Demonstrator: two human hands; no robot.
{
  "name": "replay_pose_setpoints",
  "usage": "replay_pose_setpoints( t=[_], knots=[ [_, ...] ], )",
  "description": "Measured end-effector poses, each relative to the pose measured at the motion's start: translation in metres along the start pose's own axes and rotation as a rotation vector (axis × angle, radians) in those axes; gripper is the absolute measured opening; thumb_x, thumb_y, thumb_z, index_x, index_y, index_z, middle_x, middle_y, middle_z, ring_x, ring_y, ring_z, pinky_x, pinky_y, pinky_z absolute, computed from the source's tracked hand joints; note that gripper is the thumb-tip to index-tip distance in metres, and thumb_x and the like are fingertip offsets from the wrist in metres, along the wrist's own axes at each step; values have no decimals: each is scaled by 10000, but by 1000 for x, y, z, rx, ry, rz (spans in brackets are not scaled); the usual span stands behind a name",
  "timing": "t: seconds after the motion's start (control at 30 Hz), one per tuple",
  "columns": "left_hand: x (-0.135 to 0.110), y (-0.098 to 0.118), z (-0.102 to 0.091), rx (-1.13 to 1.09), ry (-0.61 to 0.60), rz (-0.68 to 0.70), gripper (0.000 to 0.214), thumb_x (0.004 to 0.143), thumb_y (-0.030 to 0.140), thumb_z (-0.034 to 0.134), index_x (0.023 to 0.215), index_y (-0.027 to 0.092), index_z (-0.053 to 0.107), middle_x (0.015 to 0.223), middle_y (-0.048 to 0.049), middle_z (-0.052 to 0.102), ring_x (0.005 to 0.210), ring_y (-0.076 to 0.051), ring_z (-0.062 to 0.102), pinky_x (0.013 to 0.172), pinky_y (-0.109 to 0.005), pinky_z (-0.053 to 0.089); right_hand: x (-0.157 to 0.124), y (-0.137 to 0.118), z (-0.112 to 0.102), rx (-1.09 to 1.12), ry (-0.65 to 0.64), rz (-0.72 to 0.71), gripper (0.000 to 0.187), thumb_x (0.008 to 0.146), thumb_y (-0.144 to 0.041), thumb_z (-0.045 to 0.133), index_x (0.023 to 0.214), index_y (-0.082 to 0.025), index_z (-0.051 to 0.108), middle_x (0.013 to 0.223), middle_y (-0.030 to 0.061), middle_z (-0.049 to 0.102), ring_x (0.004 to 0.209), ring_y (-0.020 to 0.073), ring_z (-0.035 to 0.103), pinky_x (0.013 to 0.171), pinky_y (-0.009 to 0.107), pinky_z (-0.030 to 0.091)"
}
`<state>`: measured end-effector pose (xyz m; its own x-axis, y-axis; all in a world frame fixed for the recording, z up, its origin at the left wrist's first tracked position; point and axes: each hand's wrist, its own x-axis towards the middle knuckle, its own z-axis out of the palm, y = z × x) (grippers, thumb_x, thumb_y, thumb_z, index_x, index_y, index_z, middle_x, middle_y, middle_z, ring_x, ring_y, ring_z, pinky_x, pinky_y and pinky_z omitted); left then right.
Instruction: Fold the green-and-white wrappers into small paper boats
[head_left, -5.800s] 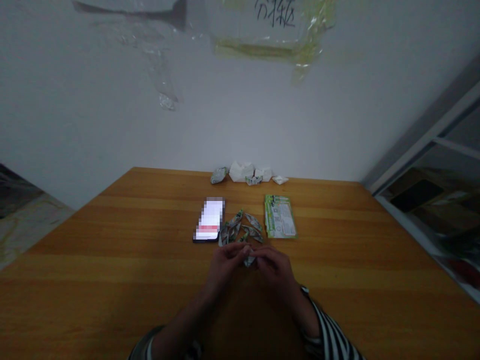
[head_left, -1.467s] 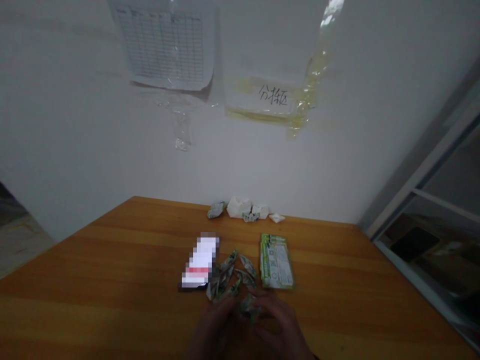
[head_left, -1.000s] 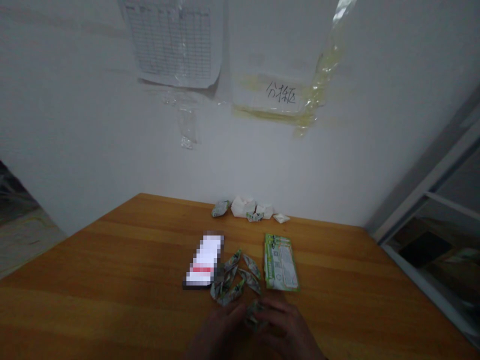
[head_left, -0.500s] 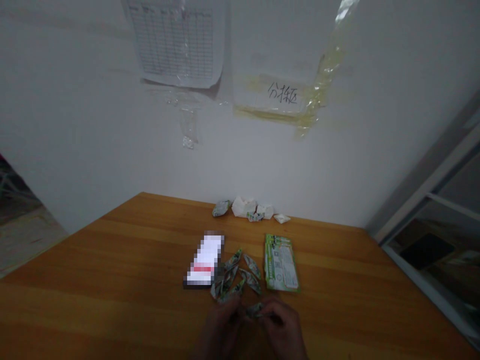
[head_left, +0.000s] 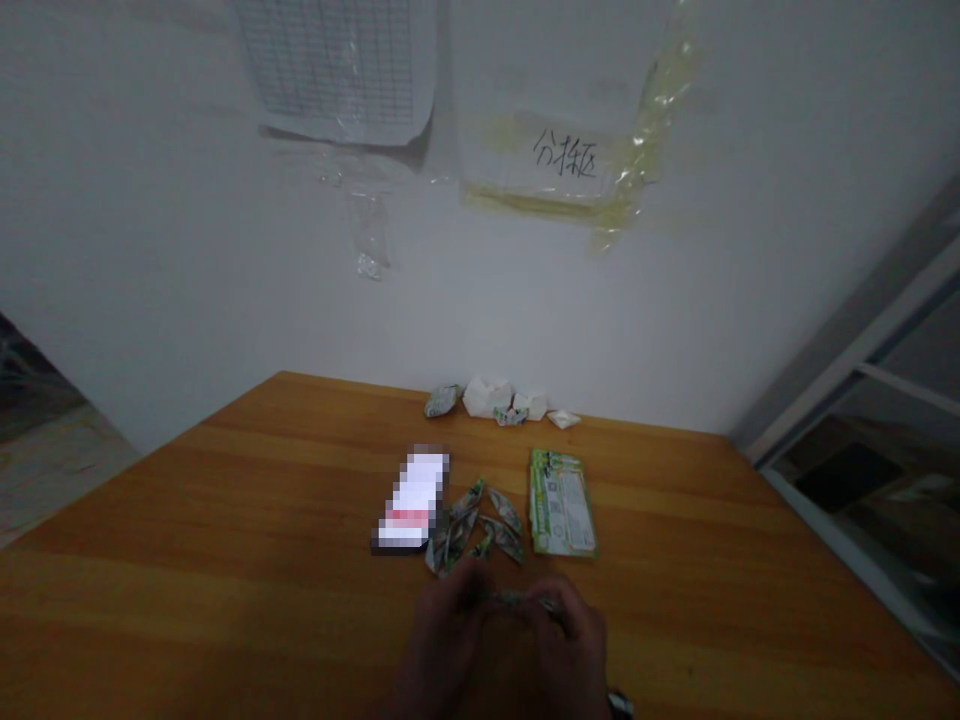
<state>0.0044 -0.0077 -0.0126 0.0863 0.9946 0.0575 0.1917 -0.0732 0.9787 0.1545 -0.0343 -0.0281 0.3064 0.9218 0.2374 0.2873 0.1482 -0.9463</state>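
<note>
My left hand [head_left: 448, 625] and my right hand [head_left: 566, 632] are close together at the table's front, fingers closed. Between their fingertips they pinch a small green-and-white printed folded piece [head_left: 510, 598]; much of it is hidden by the fingers. Just beyond my hands lies a loose group of similar folded pieces [head_left: 504, 538], narrow and pointed. To the right of the group is a flat stack of green-and-white printed packets or sheets [head_left: 564, 505]; which of the two I cannot tell.
A phone [head_left: 414, 500] with a lit, blurred screen lies left of the folded pieces on the wooden table [head_left: 262, 530]. Along the wall sit crumpled white papers [head_left: 487, 397] and a printed folded lump [head_left: 442, 401]. A shelf frame [head_left: 862, 375] stands at the right.
The view has tilted slightly downward, so the table's things sit higher in the picture. Both hands still pinch the folded piece, which now appears thinner. A dark band shows at my right wrist.
</note>
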Motion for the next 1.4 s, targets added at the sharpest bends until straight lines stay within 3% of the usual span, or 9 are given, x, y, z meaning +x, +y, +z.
replay_pose_setpoints(
  t=[0.13,0.33,0.47,0.57,0.73,0.9,1.13,1.33,1.4],
  knots=[
    [1,1,1,-46,-42,-54,240,699,160,614,919,214,693,736,-19,732,692,-211,681,634,-269,542,-2,7,-1,10,-54,-7,157,850,-319,583,818,-215,696,679,15,728,555,163,668,530,193,520],
    [0,4,-2,-10,-89,-11,231,801,330,565,740,210,753,723,-50,753,685,-218,669,635,-262,527,-2,12,-2,26,-80,-1,301,923,-430,456,948,-211,662,622,20,704,421,157,610,430,215,479],
    [-3,4,4,-25,-192,-114,148,703,316,677,710,186,745,663,-27,716,642,-197,636,597,-246,500,-1,12,-3,-24,-35,-42,241,890,-423,520,938,-218,636,681,29,701,540,176,641,500,224,483],
    [-3,1,6,-46,-196,-170,162,599,282,764,702,160,738,662,-18,695,656,-189,622,603,-240,483,2,9,-4,36,-124,-20,272,873,-450,553,987,-215,630,669,11,671,554,167,622,511,222,473],
    [6,-5,1,-267,-213,-281,412,678,537,693,691,125,701,511,15,597,429,-112,514,438,-207,393,14,0,-10,336,-265,143,499,911,-582,417,1138,-172,589,582,-21,580,411,112,482,404,198,366],
    [9,-3,0,-373,-286,-360,500,660,619,683,595,125,646,417,38,528,318,-58,397,350,-172,274,16,-5,-9,481,-400,229,491,807,-558,621,1129,-188,596,552,-61,527,393,66,400,395,165,269],
    [4,-7,5,-293,-270,-322,471,726,537,670,948,123,701,475,42,582,331,-73,435,354,-172,301,11,7,2,600,-299,297,443,755,-385,693,1121,-185,543,521,-89,526,373,44,326,394,144,245],
    [-1,-9,5,-266,-331,-122,354,634,301,786,955,169,722,906,-72,762,854,-235,693,752,-289,530,13,13,4,581,-253,322,427,706,-332,709,1067,-189,531,470,-110,494,352,45,321,381,134,232],
    [-1,-12,2,-208,-239,-122,347,650,304,767,965,167,726,989,-100,757,945,-280,683,838,-350,526,14,12,2,543,-291,295,449,738,-366,695,1109,-185,520,456,-121,462,346,46,312,375,135,235]
  ],
)
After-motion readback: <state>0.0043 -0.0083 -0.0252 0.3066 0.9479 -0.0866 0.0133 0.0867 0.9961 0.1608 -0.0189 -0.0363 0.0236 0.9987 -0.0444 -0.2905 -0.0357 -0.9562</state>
